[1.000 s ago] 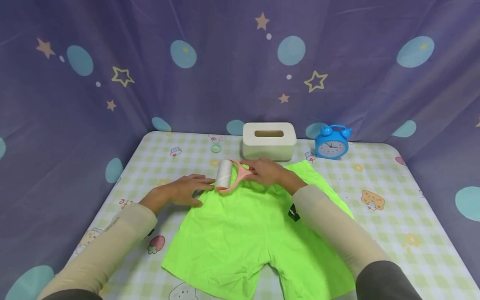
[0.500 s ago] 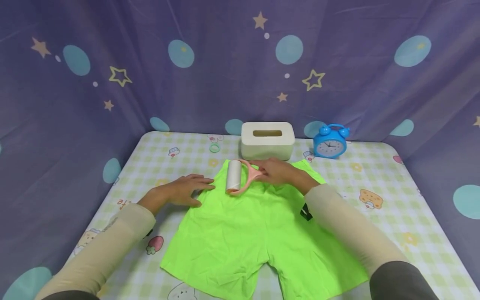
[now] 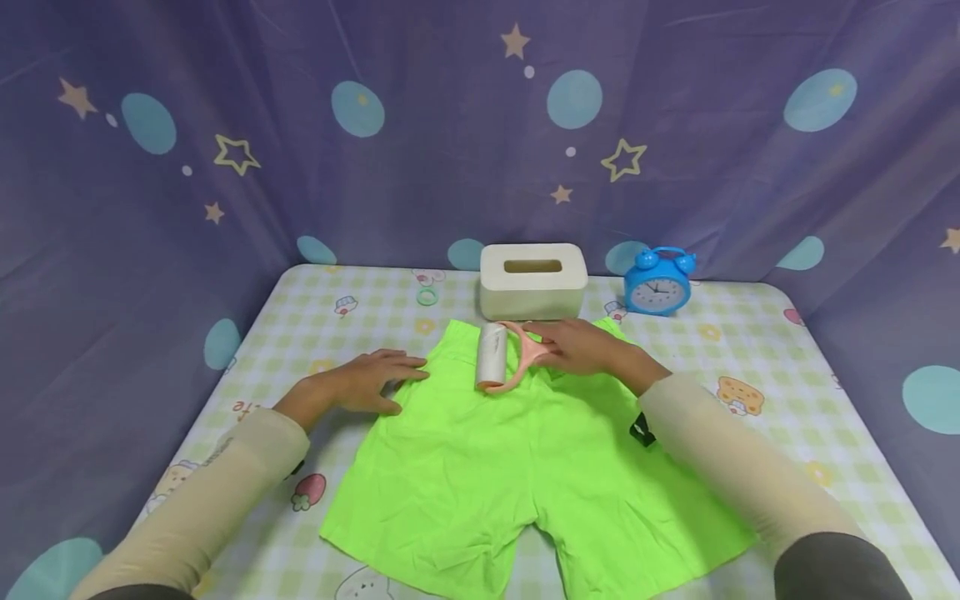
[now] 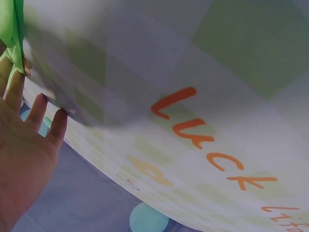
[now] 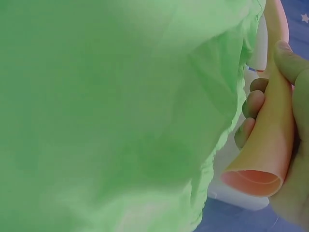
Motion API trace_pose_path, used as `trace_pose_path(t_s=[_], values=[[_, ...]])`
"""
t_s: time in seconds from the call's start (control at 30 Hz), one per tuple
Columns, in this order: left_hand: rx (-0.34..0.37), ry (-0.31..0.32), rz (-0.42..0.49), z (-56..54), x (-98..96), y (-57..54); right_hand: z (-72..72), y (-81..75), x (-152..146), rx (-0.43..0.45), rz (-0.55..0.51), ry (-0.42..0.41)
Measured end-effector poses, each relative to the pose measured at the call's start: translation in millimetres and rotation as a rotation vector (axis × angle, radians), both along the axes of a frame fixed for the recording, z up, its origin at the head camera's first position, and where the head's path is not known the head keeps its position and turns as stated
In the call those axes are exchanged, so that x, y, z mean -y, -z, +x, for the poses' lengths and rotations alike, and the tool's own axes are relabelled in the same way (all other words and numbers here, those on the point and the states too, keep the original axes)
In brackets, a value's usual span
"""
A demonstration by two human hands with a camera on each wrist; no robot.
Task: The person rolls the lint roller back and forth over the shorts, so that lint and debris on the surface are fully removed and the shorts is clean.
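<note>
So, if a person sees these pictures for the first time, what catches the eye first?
Probably the neon-green shorts, spread out across the checked tabletop. Then the pink-and-white roller, held by the right hand at the top of the shorts. The bright blue alarm clock also stands out, at the back, to the right of the tissue box.

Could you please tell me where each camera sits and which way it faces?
Head: worn on the head, looking forward and down at neon-green cloth shorts; left hand, right hand and beige fabric sleeves show.
Left wrist: worn on that wrist, looking across the green-and-white checked table covering and the shorts' edge; the left hand shows.
Right wrist: worn on that wrist, looking at the shorts and the pink-handled, white-cylinder lint roller; the right hand shows gripping it.
Shared: head and right wrist both show the roller.
</note>
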State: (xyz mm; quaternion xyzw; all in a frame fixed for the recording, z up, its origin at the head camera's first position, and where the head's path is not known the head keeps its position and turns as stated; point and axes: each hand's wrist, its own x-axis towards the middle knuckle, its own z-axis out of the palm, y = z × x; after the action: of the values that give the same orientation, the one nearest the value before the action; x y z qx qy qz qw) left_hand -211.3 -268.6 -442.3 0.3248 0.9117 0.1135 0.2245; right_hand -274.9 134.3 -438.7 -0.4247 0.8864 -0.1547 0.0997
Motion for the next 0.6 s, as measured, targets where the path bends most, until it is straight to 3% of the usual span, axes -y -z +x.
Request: trace_pose_path(t_s=[0.6], values=[[-0.006, 0.005, 0.002, 0.4, -0.4, -1.7, 3.0, -11.9, -47, 0.047, 0.074, 0.049]])
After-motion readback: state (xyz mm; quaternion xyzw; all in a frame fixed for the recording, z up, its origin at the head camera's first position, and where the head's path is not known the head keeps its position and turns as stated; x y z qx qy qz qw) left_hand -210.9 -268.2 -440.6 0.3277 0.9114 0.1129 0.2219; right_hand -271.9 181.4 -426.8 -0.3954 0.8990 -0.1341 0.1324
